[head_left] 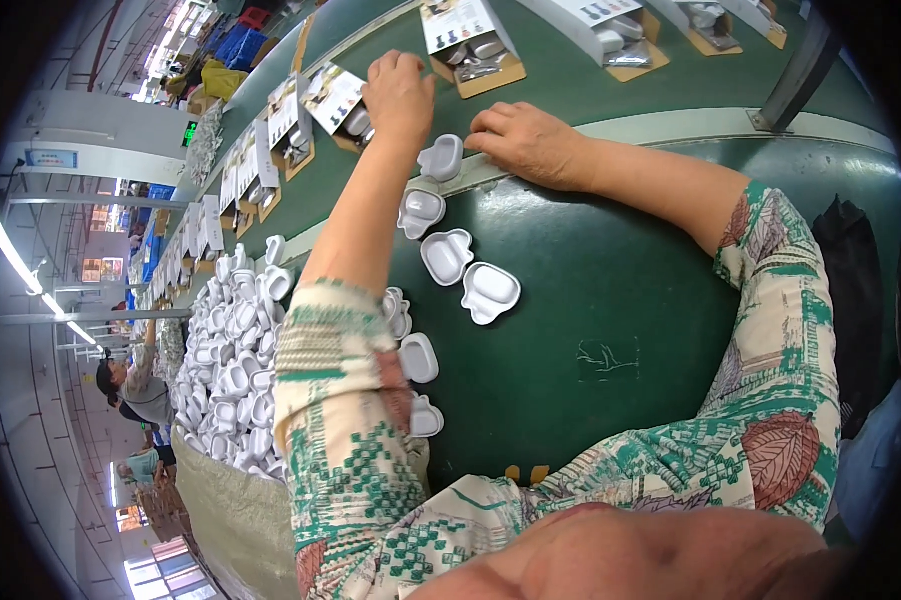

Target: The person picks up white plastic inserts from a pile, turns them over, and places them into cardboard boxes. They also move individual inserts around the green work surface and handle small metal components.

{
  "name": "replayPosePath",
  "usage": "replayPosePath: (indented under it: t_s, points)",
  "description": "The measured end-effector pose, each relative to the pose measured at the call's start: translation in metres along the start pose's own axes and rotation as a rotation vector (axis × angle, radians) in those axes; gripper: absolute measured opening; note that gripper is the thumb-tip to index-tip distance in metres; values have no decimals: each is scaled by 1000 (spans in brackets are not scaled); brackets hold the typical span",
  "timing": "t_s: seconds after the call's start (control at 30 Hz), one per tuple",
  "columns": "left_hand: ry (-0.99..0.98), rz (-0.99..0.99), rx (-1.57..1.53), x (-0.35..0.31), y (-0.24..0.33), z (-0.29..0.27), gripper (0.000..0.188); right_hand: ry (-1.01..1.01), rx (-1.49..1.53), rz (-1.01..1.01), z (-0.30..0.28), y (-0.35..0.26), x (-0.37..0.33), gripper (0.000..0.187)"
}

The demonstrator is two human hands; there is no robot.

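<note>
My left hand (pixel 398 95) reaches far over the bench to an open cardboard box (pixel 333 100) on the green conveyor belt. Its bent fingers grip the box's right side; the fingertips are partly hidden. Inside that box sits a white plastic part (pixel 356 122). Farther right, my right hand (pixel 530 145) rests at the belt's near rail, fingers bent and apart, holding nothing. Its fingertips lie just beside a loose white tray-shaped part (pixel 440 158). More such parts, like this hollow one (pixel 447 256) and this one (pixel 490 292), lie in a row toward me.
A large heap of white parts (pixel 232 350) is piled at my left. More open boxes (pixel 470 45) with printed flaps stand along the belt (pixel 560 95). A metal post (pixel 795 75) rises at the right rail. Another person (pixel 140 390) is at the far left.
</note>
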State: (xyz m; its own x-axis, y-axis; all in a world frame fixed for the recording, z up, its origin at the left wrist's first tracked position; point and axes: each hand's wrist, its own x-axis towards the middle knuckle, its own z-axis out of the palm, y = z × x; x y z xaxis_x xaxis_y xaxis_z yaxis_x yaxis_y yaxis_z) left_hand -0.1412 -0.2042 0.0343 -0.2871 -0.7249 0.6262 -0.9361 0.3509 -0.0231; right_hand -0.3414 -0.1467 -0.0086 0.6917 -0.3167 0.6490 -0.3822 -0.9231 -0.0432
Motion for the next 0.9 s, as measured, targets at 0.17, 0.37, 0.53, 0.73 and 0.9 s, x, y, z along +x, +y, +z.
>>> replayPosePath:
  t_s: [0.17,0.37,0.53,0.73,0.9]
  points:
    - [-318,-64,-194,-81,10,-78,17,-44,22,-7,4,-5,6,24]
    - [-511,-74,-269,-137,47,-113,16,-169,-90,-2,29,-3,35,14]
    - [-392,-80,-232,-142,34,-104,10,-38,-86,24,23,4,31,15]
    - [-432,-74,-237,-139,32,-100,9,28,-246,47,14,47,35,13]
    - [-456,2,-250,-132,25,-102,10,96,-283,120,12,81,48,12]
